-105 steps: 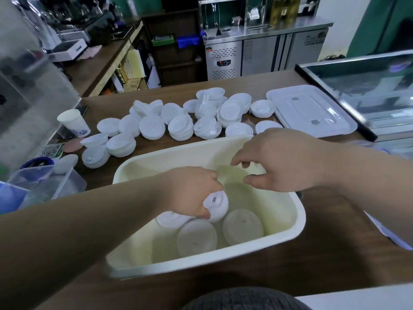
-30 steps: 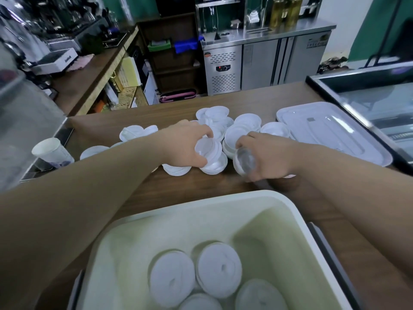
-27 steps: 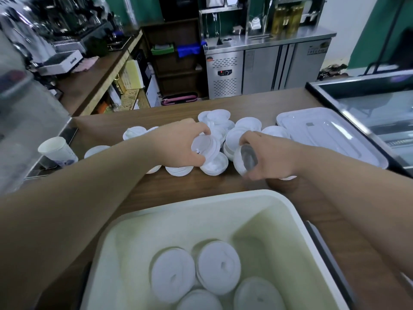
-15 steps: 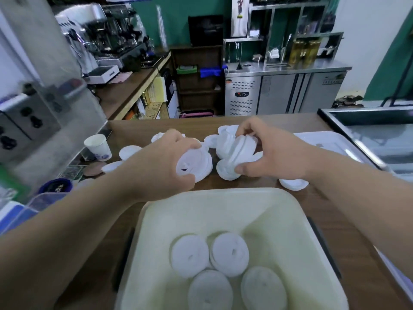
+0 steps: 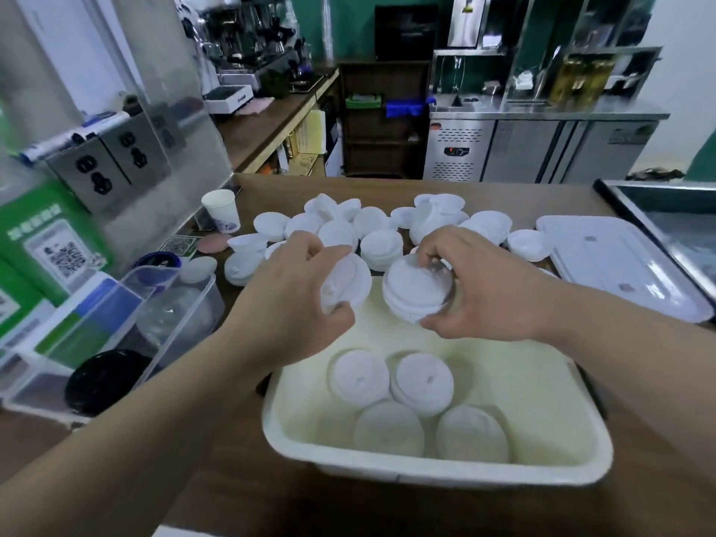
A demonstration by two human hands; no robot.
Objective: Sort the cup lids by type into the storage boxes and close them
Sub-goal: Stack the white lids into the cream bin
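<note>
Wooden bench (image 5: 387, 188) bears the cream storage box (image 5: 426, 472), and over its far rim the left hand (image 5: 294, 304) has its grip clamped on one lid stack (image 5: 350, 281), the right hand (image 5: 492, 292) on a second lid stack (image 5: 412, 290), with the box floor straight below, nearer the person.

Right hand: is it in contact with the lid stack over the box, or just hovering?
Touching. Head view: the right hand grips the lid stack, fingers on its top edge, thumb under its lower edge.

Loose lids (image 5: 377, 248) lie behind the box (image 5: 434, 465), its cover (image 5: 616, 265) right.
</note>
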